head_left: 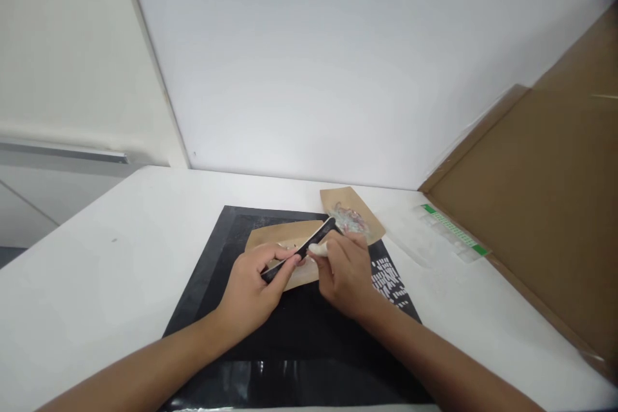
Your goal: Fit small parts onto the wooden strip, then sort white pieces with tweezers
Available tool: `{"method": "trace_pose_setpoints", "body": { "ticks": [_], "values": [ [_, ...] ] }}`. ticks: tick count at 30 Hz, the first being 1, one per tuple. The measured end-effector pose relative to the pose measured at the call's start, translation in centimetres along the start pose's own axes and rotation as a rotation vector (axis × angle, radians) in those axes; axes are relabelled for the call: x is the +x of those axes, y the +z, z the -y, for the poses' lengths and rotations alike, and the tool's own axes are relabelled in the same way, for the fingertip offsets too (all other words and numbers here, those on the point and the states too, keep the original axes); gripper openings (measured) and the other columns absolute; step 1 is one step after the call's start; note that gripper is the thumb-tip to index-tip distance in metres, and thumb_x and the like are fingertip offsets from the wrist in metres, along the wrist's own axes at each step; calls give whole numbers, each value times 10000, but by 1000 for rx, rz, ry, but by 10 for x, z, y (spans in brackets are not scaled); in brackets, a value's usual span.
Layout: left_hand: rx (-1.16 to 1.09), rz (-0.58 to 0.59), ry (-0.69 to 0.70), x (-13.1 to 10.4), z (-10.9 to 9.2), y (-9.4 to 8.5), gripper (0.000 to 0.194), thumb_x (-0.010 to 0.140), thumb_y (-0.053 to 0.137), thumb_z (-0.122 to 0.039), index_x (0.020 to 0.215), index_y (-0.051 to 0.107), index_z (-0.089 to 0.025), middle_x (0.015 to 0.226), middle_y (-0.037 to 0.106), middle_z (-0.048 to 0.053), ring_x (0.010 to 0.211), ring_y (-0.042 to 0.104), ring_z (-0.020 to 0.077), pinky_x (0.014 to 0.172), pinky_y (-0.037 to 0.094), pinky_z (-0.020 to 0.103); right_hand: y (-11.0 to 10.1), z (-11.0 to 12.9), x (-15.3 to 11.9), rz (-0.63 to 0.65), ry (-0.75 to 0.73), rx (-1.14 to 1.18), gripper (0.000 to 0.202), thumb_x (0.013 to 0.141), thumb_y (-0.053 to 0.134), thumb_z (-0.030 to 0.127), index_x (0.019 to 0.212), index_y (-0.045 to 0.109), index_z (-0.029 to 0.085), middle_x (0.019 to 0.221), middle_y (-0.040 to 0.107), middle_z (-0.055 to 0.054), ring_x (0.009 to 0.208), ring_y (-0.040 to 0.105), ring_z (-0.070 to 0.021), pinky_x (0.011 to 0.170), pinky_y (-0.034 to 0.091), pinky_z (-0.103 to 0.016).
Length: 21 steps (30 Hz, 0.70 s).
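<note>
My left hand (253,283) pinches a flat black strip (316,238) with a rounded end and a pale edge, shaped like a nail file. The strip slants up to the right. My right hand (345,270) is closed beside it, with a small white rounded piece (318,249) at its fingers; its kind is unclear, and the palm side is hidden. Beneath both hands, a brown paper packet (270,235) rests on a black plastic sheet or bag (290,341) with white print along its right side.
Behind my right hand, a second brown packet (355,215) has a clear window with tangled contents. A clear plastic sleeve with a green-printed strip (454,230) lies at right. A big brown board (545,206) leans there. A white wall (299,64) backs the white table (96,270).
</note>
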<state>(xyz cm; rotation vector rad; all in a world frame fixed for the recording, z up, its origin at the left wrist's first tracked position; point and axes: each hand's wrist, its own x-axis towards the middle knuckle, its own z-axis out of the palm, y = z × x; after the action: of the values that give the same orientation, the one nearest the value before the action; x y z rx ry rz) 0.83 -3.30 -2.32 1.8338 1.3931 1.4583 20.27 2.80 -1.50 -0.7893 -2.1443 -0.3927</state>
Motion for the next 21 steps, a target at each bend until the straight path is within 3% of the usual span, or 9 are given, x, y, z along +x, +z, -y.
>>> {"method": "trace_pose_setpoints", "body": {
  "ticks": [3, 6, 9, 13, 16, 21],
  "values": [
    [25, 0, 9, 0, 0, 0, 114, 954, 686, -311, 921, 779, -255, 936, 808, 5, 872, 761, 191, 799, 581, 291, 0, -1, -1, -50, 41, -27, 214, 1015, 535, 193, 823, 450, 233, 708, 545, -2, 658, 483, -186, 722, 329, -366],
    [21, 11, 2, 1, 1, 1, 110, 954, 684, -305, 925, 778, -255, 941, 809, 0, 868, 762, 185, 791, 580, 282, 1, -3, -1, 35, 2, 29, 244, 1017, 524, 193, 801, 421, 236, 720, 547, -8, 676, 494, -186, 729, 339, -360],
    [14, 1, -7, 3, 1, 2, 106, 952, 687, -306, 931, 778, -256, 932, 810, -3, 846, 763, 179, 777, 580, 277, 1, -3, 0, -46, 53, -24, 240, 1018, 533, 204, 803, 430, 237, 698, 536, -5, 649, 469, -189, 706, 319, -362],
    [22, -15, 19, 3, -1, 1, 93, 948, 695, -292, 936, 778, -252, 938, 810, 3, 881, 765, 181, 800, 583, 276, -1, -1, 0, 40, 0, 30, 225, 997, 531, 169, 800, 438, 230, 719, 549, -6, 671, 493, -177, 734, 331, -362],
    [20, -18, 10, 3, -3, 0, 113, 956, 686, -302, 933, 780, -243, 923, 811, 16, 865, 768, 185, 791, 592, 283, -2, 0, 1, -52, 65, -9, 210, 997, 551, 176, 821, 451, 230, 713, 551, -1, 669, 491, -180, 726, 321, -365],
    [13, -18, 21, 2, -2, 2, 99, 949, 691, -293, 927, 775, -247, 921, 809, 12, 843, 765, 183, 783, 602, 287, -2, -1, 3, 9, 48, 22, 228, 987, 547, 174, 791, 447, 231, 716, 549, -3, 653, 489, -179, 734, 336, -371]
  ]
}}
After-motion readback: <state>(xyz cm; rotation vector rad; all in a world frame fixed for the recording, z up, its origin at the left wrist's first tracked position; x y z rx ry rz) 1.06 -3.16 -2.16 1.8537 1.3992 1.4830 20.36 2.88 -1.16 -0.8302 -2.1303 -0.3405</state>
